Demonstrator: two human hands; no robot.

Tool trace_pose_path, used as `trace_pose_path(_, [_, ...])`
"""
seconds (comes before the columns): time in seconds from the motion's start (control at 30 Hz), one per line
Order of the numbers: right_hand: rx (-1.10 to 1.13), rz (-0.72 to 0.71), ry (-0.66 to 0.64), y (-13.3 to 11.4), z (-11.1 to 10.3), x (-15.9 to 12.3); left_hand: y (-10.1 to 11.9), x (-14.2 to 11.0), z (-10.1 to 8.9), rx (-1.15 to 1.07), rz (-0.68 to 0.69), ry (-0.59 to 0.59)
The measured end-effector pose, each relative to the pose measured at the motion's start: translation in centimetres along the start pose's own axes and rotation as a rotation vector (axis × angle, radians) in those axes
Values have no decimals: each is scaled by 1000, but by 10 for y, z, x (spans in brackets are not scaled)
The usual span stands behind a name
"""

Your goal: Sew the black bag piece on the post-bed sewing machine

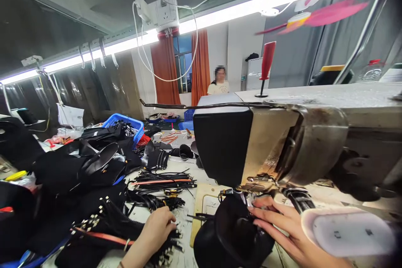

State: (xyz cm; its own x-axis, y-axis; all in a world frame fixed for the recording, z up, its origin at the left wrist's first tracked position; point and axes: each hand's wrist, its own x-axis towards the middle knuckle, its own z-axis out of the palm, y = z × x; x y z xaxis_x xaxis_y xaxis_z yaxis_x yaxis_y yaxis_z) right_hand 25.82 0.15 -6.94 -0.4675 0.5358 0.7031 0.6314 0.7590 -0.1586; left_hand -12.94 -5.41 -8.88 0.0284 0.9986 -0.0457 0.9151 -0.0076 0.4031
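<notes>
A black leather-like piece (229, 234), curved and hollow, sits under the needle area of a sewing machine (264, 146). My right hand (279, 217) holds its right side, the fingers long and close together by the presser foot; the thumb does not show. To the left, my left hand (158, 228) rests among thin black straps (125, 222) with pale metal-looking tips. Its fingers are curled in, and what lies between them is hidden. A second bundle of black straps (166, 180), with an orange strip across it, lies behind that hand.
Black pieces (69, 167) are heaped at the left, near a full blue basket (138, 125). A red-handled screwdriver (268, 60) stands on the machine's top. A whitish lamp-like part (348, 230) juts out at the right. A pink fan (314, 19) hangs above. One person (219, 87) is in the background.
</notes>
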Motion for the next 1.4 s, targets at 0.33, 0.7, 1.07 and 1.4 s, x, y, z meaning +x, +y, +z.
trace_pose_path(0.33, [-214, -229, 112, -8, -3, 11, 26, 7, -27, -504, -43, 92])
trace_pose_path(0.7, [27, -4, -50, -22, -23, 12, 91, 1, -51, -822, 10, 47])
trace_pose_path(1.07, [104, 160, -165, -23, -16, 8, 166, 39, -50, -695, 187, -151])
trace_pose_path(1.4, [64, 262, -125, -23, 1, 9, 163, 43, -38, -794, 208, -126])
